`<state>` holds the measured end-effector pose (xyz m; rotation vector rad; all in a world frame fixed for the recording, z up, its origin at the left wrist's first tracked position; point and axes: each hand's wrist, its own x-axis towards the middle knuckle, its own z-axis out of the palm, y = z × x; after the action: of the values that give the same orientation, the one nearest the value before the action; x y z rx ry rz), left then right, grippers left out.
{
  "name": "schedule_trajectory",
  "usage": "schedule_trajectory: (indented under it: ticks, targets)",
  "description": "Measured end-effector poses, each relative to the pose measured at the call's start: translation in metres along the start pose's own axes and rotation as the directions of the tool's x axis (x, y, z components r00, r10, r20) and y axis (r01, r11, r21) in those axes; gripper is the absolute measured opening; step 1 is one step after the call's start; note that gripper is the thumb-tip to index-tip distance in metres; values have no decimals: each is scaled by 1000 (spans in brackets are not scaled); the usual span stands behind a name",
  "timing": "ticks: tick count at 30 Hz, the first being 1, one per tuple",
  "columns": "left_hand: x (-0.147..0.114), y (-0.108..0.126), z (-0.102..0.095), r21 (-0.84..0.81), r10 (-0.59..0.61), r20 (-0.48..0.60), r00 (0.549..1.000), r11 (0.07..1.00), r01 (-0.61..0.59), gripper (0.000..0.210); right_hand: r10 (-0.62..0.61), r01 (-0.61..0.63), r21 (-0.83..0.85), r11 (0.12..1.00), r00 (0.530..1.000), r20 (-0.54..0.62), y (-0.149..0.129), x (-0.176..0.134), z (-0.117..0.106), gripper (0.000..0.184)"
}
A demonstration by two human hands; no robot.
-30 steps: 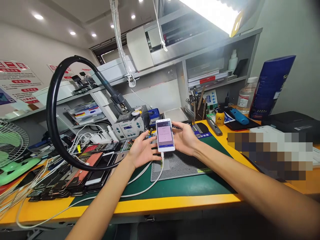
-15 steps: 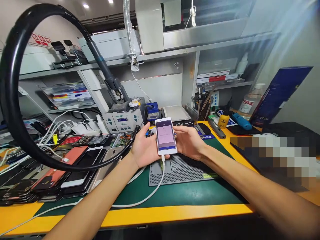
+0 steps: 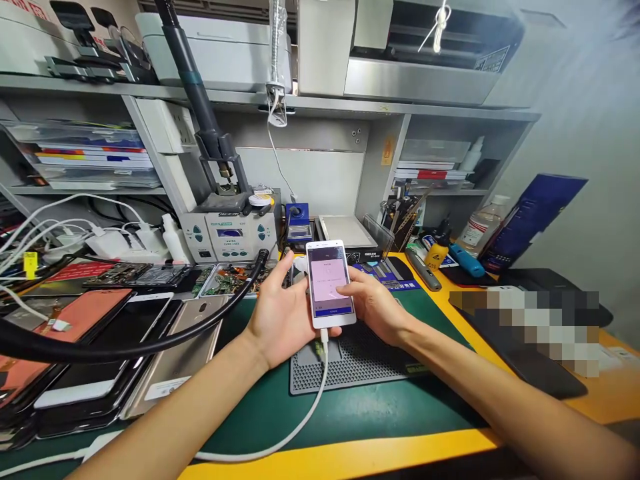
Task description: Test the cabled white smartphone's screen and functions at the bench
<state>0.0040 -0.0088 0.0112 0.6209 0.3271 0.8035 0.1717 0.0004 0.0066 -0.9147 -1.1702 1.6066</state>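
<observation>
A white smartphone (image 3: pixel 327 272) with a lit screen is held upright, leaning back, over the mat, its screen facing me. My left hand (image 3: pixel 281 317) cradles it from the left and behind, fingertips showing below its lower right corner and thumb sticking up apart from it. On the other side, my right hand (image 3: pixel 379 305) grips the phone's right edge, with its thumb lying over the lower screen; its other fingers are partly hidden. A white charging cable (image 3: pixel 324 383) is plugged into the phone's bottom end. Beneath lies a grey perforated mat (image 3: pixel 360 373).
Several phones and phone parts, including a gold phone (image 3: pixel 183 347), lie at left under a black hose (image 3: pixel 165 343). Behind stand a hot-air station (image 3: pixel 230 237) and a tray of circuit boards (image 3: pixel 233 279). A yellow bottle (image 3: pixel 437 253) and blue tool (image 3: pixel 467 260) are at right.
My right thumb has moved from the phone's edge onto its lower screen. The view has shifted, with the bench appearing closer. The phone stays in my hands.
</observation>
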Motion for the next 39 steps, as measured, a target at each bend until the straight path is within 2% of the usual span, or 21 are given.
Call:
schedule_trajectory:
  ticks: [21, 34, 39]
  targets:
    - [0, -2, -1, 5, -1, -30, 1000, 1000, 1, 69, -32, 31, -96, 995, 999, -4, 3, 1, -4, 29]
    - [1, -1, -1, 13, -13, -38, 999, 1000, 13, 67, 57, -58, 55, 997, 998, 24, -3, -2, 2, 17]
    - [-1, -1, -1, 5, -5, -50, 999, 1000, 5, 64, 97, -96, 70, 993, 995, -6, -4, -2, 3, 30]
